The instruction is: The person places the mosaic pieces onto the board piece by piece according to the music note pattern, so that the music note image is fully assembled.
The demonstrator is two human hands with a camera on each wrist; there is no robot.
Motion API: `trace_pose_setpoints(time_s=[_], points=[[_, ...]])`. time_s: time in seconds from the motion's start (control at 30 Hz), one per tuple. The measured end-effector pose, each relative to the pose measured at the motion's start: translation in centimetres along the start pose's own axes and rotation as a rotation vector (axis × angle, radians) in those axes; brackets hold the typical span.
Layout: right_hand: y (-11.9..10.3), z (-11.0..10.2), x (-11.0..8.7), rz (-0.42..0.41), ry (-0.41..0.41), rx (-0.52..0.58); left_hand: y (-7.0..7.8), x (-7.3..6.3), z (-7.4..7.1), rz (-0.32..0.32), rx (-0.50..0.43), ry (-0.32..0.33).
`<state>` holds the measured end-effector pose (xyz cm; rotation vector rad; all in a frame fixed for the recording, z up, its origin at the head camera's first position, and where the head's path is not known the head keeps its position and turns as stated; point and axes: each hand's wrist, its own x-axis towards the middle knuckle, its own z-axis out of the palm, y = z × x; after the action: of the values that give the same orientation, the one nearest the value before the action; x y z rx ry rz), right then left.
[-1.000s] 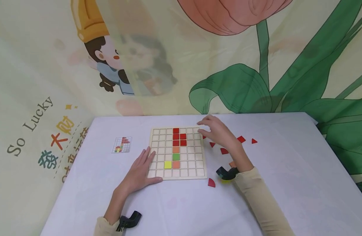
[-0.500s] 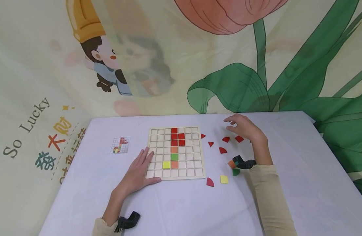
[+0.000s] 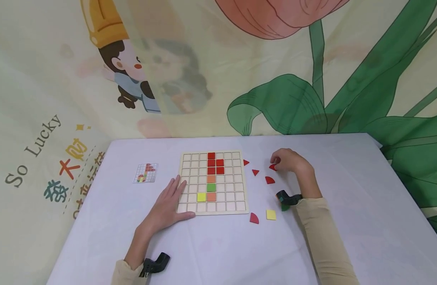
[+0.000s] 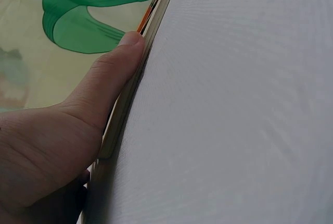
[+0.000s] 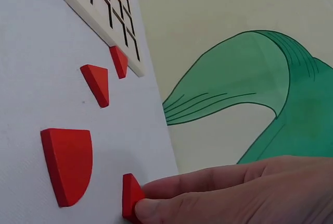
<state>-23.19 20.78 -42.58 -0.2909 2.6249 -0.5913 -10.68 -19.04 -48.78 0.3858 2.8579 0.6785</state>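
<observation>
A wooden grid board (image 3: 229,206) lies on the white table, with red, orange, green and yellow square tiles in some of its cells. My left hand (image 3: 165,208) rests on the board's lower left corner, fingers straight and spread; in the left wrist view the thumb (image 4: 112,70) lies along the board's edge. Right of the board, my right hand (image 3: 291,160) pinches a red quarter-circle piece (image 5: 130,198) between thumb and fingers, at the tabletop. Another red quarter-circle (image 5: 70,164) and two red triangles, one of them a small triangle (image 5: 99,84), lie nearby.
A small pattern card (image 3: 145,173) lies left of the board. Nearer the front are a yellow square (image 3: 271,215), a red quarter-circle (image 3: 254,218) and a green piece (image 3: 285,207) partly behind the right wrist camera. A printed curtain (image 3: 190,126) hangs behind the table.
My right hand has moved from the board's upper right corner out to the loose pieces, and down onto a red quarter-circle, which it now pinches. The left hand has stayed on the board.
</observation>
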Motion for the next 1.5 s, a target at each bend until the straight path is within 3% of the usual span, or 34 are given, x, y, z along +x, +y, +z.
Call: trace_pose_setpoints(time_s=[0.3, 0.67, 1.0, 1.5], points=[[-0.1, 0.5, 0.4, 0.011, 0.009, -0.011, -0.1, 0.0, 0.1, 0.028, 0.021, 0.021], [-0.4, 0.9, 0.6, 0.045, 0.036, -0.001, -0.2, 0.0, 0.1, 0.014, 0.013, 0.010], [0.0, 1.0, 0.9, -0.062, -0.013, 0.003, 0.0, 0.0, 0.0, 0.009, 0.015, 0.009], [0.2, 1.7, 1.9, -0.052, 0.135, -0.046, 0.1, 0.0, -0.1, 0.004, 0.003, 0.000]])
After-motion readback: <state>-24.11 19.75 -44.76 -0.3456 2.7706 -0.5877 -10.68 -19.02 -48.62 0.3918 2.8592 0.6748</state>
